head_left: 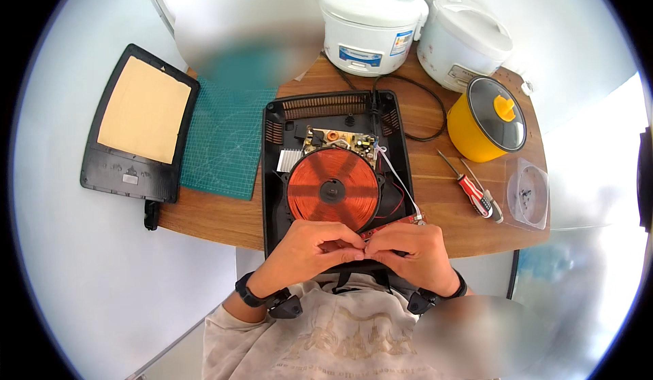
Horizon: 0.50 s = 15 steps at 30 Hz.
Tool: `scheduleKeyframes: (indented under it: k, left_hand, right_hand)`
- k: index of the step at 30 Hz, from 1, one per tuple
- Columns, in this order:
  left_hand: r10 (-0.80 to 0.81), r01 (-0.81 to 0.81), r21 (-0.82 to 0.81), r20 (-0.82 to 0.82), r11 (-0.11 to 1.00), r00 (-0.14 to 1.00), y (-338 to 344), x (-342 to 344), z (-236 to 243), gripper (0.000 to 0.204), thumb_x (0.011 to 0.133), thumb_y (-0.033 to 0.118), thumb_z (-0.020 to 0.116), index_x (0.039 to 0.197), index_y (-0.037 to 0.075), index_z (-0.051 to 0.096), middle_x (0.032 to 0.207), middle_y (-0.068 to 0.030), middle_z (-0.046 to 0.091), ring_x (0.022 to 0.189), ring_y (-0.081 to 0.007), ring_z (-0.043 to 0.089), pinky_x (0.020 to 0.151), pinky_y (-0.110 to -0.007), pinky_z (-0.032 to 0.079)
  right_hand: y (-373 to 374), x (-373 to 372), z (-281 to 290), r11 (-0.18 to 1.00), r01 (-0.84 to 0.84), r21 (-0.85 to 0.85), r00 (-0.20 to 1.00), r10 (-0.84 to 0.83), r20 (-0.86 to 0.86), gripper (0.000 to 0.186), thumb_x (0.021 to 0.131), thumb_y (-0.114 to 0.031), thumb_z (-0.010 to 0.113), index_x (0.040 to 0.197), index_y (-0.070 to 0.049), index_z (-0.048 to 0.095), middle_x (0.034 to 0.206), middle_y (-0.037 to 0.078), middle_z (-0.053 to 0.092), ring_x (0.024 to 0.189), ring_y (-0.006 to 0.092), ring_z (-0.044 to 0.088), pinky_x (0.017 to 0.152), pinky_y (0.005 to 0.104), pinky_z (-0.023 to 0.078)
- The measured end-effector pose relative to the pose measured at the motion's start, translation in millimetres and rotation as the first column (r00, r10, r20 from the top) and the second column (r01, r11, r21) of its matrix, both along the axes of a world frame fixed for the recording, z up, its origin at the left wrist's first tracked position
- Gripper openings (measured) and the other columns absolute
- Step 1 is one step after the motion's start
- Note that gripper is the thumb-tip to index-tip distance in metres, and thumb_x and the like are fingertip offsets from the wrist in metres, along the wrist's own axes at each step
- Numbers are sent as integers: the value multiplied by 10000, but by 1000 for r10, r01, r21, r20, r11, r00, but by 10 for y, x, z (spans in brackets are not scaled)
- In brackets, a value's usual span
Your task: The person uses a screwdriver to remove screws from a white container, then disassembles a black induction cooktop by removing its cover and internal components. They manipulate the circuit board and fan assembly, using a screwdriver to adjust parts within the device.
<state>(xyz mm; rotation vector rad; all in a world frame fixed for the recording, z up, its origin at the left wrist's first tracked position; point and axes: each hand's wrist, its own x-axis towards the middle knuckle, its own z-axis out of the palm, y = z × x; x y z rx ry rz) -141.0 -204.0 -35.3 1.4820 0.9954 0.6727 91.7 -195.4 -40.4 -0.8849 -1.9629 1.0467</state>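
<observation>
An opened induction cooker's black housing (275, 203) lies before me, holding a copper coil (309, 190), a circuit board (343, 139) and a silver heat sink (289, 161). A narrow red board (401, 222) with a white cable (400, 177) crosses its lower part, partly hidden by my hands. My left hand (315, 247) and my right hand (415, 257) meet in pinches at this red board, just below the coil; what is between the fingertips is too small and hidden to make out.
A detached cover (143, 108) and green cutting mat (224, 142) lie left. Behind are two white rice cookers (367, 26) (462, 37) and a black cord (435, 101). Right are a yellow pot (469, 135), screwdrivers (476, 196) and a clear container (527, 213) on the wooden table (449, 237).
</observation>
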Motion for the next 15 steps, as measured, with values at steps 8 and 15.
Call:
scheduleKeyframes:
  k: [8,15]
  left_hand:
    - [-40,48,86,-92,995,995,191,-333,268,118,907,86,771,990,5,750,928,-57,771,831,-102,722,733,-260,589]
    - [262,-168,292,-322,942,910,1296,-968,185,208,967,162,686,1092,-3,703,895,-74,733,765,-130,668,697,-274,536]
  right_hand:
    - [163,-201,257,981,-113,158,985,90,144,152,796,12,772,927,-45,720,896,61,726,778,243,716,664,323,573]
    - [741,-131,410,982,4,188,944,-66,323,118,806,12,738,903,-40,697,850,86,690,750,278,685,652,331,545]
